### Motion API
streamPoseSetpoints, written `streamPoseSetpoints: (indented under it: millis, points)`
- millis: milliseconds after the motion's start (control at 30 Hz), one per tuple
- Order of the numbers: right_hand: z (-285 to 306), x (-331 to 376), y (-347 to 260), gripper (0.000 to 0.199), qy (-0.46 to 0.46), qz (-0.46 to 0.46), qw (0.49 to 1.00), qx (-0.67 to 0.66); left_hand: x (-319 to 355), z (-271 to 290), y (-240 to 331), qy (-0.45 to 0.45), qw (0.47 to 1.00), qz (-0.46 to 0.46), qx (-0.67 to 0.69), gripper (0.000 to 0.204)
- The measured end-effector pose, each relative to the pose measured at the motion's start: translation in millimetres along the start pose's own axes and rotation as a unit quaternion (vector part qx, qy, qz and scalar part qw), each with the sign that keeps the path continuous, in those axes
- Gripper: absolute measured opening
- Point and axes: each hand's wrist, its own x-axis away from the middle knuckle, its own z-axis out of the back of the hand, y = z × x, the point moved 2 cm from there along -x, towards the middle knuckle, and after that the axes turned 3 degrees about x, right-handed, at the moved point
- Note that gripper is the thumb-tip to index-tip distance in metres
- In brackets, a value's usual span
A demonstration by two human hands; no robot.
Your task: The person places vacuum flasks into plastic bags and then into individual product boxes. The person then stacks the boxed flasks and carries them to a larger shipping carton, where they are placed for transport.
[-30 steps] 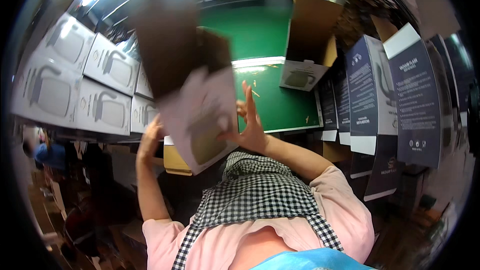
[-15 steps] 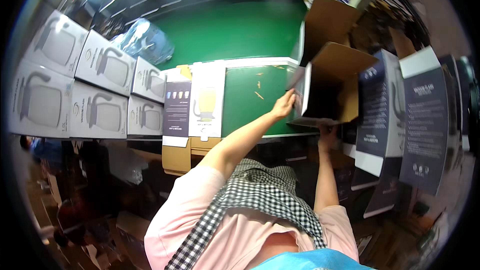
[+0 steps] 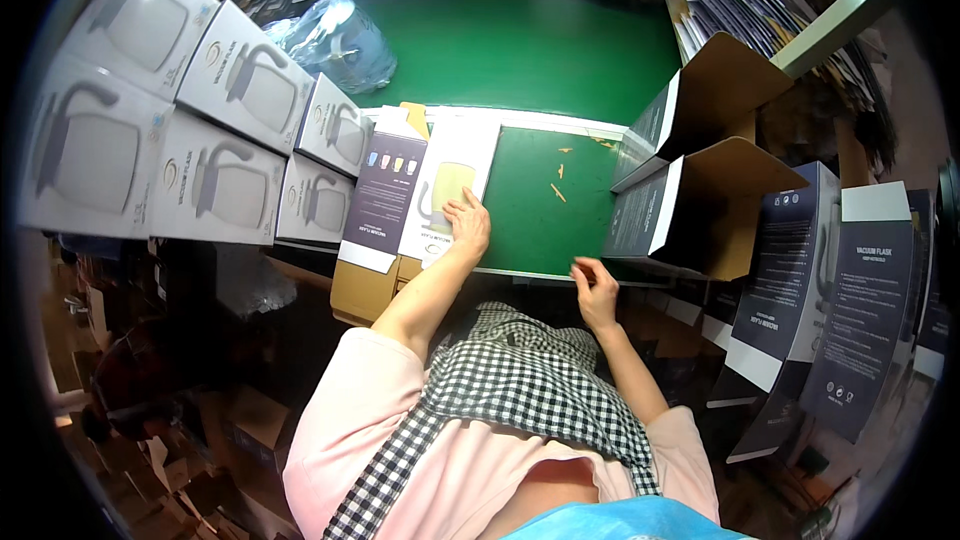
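A flattened carton with a dark panel (image 3: 383, 190) and a white panel (image 3: 462, 152) printed with a yellow flask lies on the green table. My left hand (image 3: 467, 227) rests on the white panel, fingers stretched out and gripping nothing. By the table's front edge, my right hand (image 3: 598, 295) hovers with loosely bent fingers and nothing visible between them. To its right, two opened-up cartons lie on their sides: a nearer carton (image 3: 640, 215) and a farther carton (image 3: 648, 132). Their brown flaps stick out to the right.
Closed white flask boxes (image 3: 225, 175) are stacked two high on the left. Behind them sits a clear plastic bag (image 3: 345, 45). Several dark flattened cartons (image 3: 862, 290) stand at the right, below a metal post (image 3: 830, 25). Small brown scraps (image 3: 558, 192) lie on the green tabletop (image 3: 530, 225).
Both hands have let go of the nearer open carton, which now stands beside the other. My left hand has moved left onto the flattened carton; my right hand has come left. The view has shifted.
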Motion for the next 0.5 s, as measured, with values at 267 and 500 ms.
streamPoseSetpoints:
  millis: [267, 500]
  points:
    - [-10.6, -60.0, -88.3, 0.016, -0.008, 0.085, 0.986, -0.146, 66.8, 224.3, -91.5, 0.274, 0.941, -0.131, 0.149, 0.028]
    - [0.3, -143.2, -175.8, 0.051, -0.153, 0.091, 0.861, -0.476, 90.3, 335.0, -237.5, 0.389, 0.738, -0.110, 0.540, 0.035]
